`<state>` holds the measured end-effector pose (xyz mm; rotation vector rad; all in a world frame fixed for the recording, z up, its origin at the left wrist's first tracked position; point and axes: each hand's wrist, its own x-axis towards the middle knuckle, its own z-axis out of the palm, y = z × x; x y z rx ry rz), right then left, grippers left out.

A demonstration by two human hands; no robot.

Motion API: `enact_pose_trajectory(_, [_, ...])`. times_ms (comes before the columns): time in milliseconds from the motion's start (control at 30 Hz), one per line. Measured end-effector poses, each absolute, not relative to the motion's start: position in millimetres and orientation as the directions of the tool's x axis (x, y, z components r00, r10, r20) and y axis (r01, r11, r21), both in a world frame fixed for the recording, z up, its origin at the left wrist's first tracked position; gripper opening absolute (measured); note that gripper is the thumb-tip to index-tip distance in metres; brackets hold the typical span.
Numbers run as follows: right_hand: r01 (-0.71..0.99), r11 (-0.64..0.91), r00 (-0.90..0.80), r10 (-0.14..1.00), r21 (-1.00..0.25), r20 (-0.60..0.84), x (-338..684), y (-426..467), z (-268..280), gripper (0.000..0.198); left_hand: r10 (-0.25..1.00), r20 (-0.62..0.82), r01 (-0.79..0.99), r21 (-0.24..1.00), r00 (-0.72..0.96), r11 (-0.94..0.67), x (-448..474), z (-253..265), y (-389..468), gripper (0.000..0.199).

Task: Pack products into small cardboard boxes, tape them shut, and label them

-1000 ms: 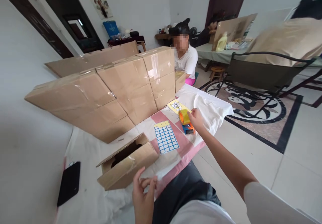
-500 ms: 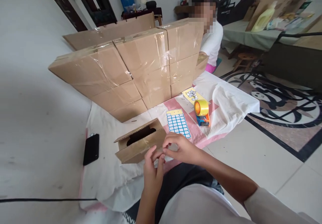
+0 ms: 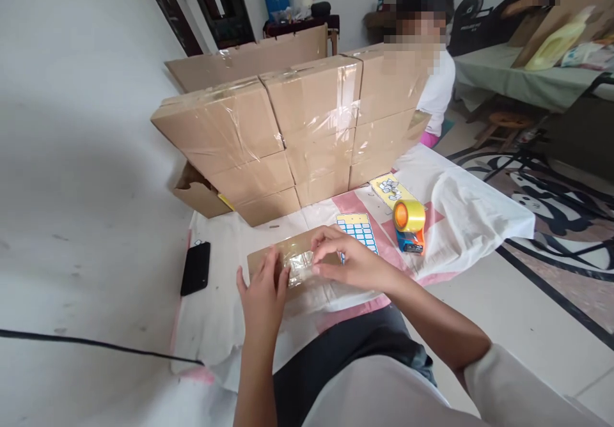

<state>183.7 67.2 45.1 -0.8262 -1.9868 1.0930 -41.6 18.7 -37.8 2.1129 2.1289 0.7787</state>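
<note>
A small cardboard box (image 3: 292, 243) lies in front of me on the cloth, its top looking closed. A shiny piece of clear tape (image 3: 300, 268) is on its surface between my hands. Over the left part of the box, my left hand (image 3: 263, 286) has its fingers apart, with the fingertips touching the cardboard near the tape. At the tape's right end, my right hand (image 3: 348, 259) is closed in a pinch, seemingly on the tape. A tape dispenser with a yellow roll (image 3: 409, 224) stands to the right. Next to the right hand, a sheet of blue-outlined labels (image 3: 359, 230) is partly covered.
Stacked, taped cardboard boxes (image 3: 316, 139) form a wall behind the work area. An open box (image 3: 201, 190) is at their left end. A black phone (image 3: 196, 268) lies at the left edge, a yellow sheet (image 3: 391, 188) at the back right. A person in white (image 3: 439, 88) sits beyond.
The box's open flap is now down and the tape lies against it. My left hand has moved left and spread its fingers onto the box. The view has shifted left.
</note>
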Motion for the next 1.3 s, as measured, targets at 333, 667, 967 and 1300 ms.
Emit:
enact_pose_trajectory(333, [0.624, 0.359, -0.445, 0.893, -0.694, 0.062, 127, 118, -6, 0.013, 0.938, 0.326, 0.943, 0.26, 0.118, -0.209, -46, -51, 4, 0.067])
enact_pose_trajectory(667, [0.778, 0.316, -0.28, 0.948, -0.544, 0.15, 130, 135, -20, 0.024, 0.879, 0.376, 0.948, 0.004, 0.293, -0.318, -52, -56, 3, 0.044])
enact_pose_trajectory(967, [0.794, -0.217, 0.235, 0.971, -0.568, -0.042, 267, 146, -96, 0.045, 0.796, 0.499, 0.908, 0.043, 0.342, -0.417, -51, -54, 2, 0.045])
enact_pose_trajectory(1300, [0.807, -0.316, 0.297, 0.947, -0.498, -0.12, 266, 133, -119, 0.073, 0.781, 0.468, 0.86, 0.082, 0.413, -0.504, 5, -53, 18, 0.061])
